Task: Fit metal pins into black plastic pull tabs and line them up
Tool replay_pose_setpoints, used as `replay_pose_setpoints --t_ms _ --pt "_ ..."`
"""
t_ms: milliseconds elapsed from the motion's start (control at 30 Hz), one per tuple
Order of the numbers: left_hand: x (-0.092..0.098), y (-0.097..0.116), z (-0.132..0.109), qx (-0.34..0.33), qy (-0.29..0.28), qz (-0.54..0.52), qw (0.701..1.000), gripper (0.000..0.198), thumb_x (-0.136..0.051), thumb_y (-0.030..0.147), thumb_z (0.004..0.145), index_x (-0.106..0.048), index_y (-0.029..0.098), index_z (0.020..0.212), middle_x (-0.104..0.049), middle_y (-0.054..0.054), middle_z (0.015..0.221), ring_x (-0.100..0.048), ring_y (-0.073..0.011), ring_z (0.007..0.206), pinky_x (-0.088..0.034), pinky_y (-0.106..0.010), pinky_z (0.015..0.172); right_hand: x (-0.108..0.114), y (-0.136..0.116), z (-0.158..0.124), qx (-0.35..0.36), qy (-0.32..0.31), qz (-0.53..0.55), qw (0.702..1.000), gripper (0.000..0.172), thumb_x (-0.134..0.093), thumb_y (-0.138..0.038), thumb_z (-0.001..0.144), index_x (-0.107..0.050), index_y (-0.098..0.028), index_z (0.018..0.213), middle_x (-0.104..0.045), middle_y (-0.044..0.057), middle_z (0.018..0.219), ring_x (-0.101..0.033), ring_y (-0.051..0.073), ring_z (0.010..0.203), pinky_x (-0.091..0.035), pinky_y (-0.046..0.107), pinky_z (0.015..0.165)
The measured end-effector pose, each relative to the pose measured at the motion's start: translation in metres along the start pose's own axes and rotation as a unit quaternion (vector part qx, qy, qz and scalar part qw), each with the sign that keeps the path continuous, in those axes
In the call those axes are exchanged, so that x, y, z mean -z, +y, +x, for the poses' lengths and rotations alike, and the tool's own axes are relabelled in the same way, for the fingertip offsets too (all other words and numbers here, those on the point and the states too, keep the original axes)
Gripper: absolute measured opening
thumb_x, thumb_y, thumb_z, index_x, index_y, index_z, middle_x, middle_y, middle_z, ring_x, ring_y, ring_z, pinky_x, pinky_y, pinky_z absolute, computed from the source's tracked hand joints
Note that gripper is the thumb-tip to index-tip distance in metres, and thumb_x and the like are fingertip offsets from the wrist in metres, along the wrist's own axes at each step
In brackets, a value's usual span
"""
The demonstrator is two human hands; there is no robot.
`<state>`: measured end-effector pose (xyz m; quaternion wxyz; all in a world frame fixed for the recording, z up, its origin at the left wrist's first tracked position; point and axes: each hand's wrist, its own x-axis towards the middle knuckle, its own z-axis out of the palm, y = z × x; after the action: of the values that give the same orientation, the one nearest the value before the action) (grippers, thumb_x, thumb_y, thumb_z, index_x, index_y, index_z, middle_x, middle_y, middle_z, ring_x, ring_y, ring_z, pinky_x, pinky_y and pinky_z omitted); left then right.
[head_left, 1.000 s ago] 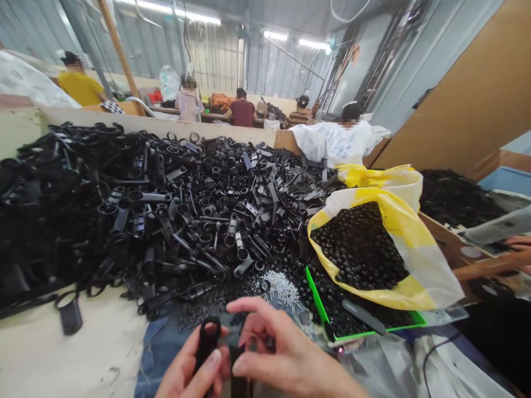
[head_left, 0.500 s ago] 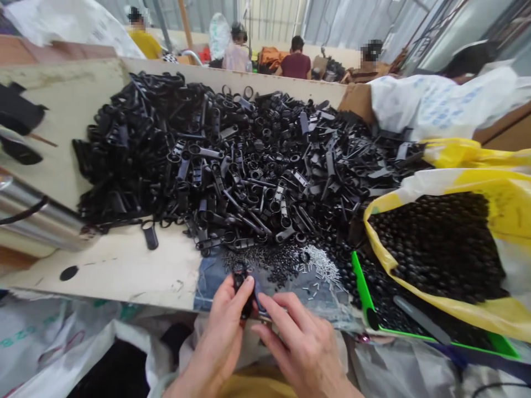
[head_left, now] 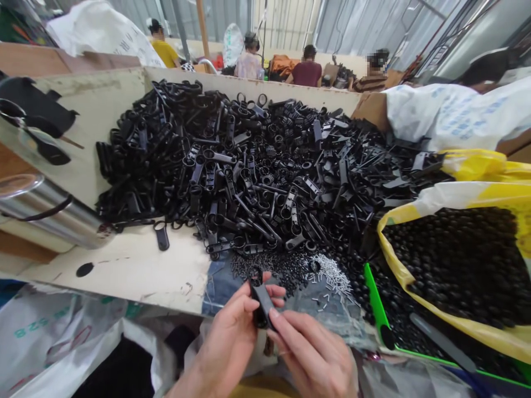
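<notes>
My left hand [head_left: 232,329] is closed round a black plastic part with a ring at its far end [head_left: 255,273], its outer fingers showing beyond it. A flat black plastic strip [head_left: 264,300] lies along this part, and the thumb and fingers of my right hand [head_left: 317,351] pinch its near end. Whether the two pieces are joined cannot be made out. Just beyond my hands, small black pieces [head_left: 286,276] and a heap of short silver pins [head_left: 332,273] lie on a blue cloth [head_left: 218,287]. My fingers hide the lower end of the ringed part.
A large pile of black plastic parts [head_left: 232,166] fills the bench's back. At right are a yellow-and-white bag [head_left: 398,249] of black pieces and a green-edged tray [head_left: 375,304]. A steel flask [head_left: 62,210] lies left. Several people sit at the back, including one in maroon [head_left: 306,73].
The flat strip now lies over the ringed part, where before it was beside it. My left fingers have opened out behind the part. The whole view has shifted slightly.
</notes>
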<state>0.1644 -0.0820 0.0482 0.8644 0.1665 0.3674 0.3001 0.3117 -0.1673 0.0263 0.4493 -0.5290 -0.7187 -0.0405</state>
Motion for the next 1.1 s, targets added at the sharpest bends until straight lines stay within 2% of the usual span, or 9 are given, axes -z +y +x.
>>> replay_pose_setpoints --t_ms 167,533,767,967,1100 --pt "-0.003 -0.003 -0.001 0.001 -0.010 -0.004 1.000 0.045 -0.069 0.019 0.075 -0.072 0.017 0.119 -0.078 -0.012 0.112 -0.063 -0.0241 0.106 -0.047 -0.036 0.099 -0.004 -0.001 0.003 -0.010 0.001 -0.010 1.000 0.032 -0.061 -0.012 0.101 -0.069 -0.016 0.132 -0.079 0.011 0.097 -0.078 0.019 0.084 -0.064 0.025 0.072" --pt "-0.005 -0.008 -0.001 0.008 -0.023 -0.011 1.000 0.034 -0.075 0.027 0.080 -0.074 0.019 0.114 -0.076 -0.008 0.104 -0.064 -0.0204 0.100 -0.049 -0.028 0.086 -0.012 0.000 -0.005 -0.009 0.013 -0.015 1.000 0.031 -0.061 -0.010 0.100 -0.069 -0.015 0.130 -0.079 0.011 0.097 -0.077 0.020 0.082 -0.063 0.026 0.067" --pt "-0.005 -0.018 -0.001 -0.022 0.006 0.073 0.997 0.034 -0.078 0.045 0.088 -0.070 0.022 0.112 -0.072 -0.003 0.098 -0.062 -0.0159 0.090 -0.046 -0.023 0.073 -0.015 -0.004 -0.006 -0.011 0.007 -0.017 1.000 0.032 -0.058 -0.007 0.099 -0.069 -0.014 0.128 -0.078 0.011 0.089 -0.074 0.019 0.072 -0.063 0.026 0.063" --pt "-0.001 -0.020 0.000 -0.023 0.000 0.113 0.993 0.039 -0.077 0.051 0.087 -0.069 0.024 0.114 -0.072 -0.003 0.100 -0.061 -0.0157 0.090 -0.046 -0.022 0.072 -0.018 -0.006 -0.009 -0.024 0.004 -0.011 1.000 0.032 -0.057 -0.008 0.099 -0.069 -0.014 0.129 -0.077 0.011 0.087 -0.077 0.020 0.079 -0.066 0.026 0.071" --pt "0.002 -0.021 0.002 -0.022 -0.012 0.124 0.992 0.039 -0.076 0.051 0.089 -0.069 0.023 0.115 -0.071 -0.003 0.099 -0.061 -0.0149 0.087 -0.045 -0.022 0.068 -0.019 -0.007 -0.013 -0.039 0.005 -0.013 0.999 0.028 -0.059 -0.005 0.097 -0.070 -0.011 0.123 -0.074 0.009 0.081 -0.075 0.018 0.072 -0.065 0.024 0.067"
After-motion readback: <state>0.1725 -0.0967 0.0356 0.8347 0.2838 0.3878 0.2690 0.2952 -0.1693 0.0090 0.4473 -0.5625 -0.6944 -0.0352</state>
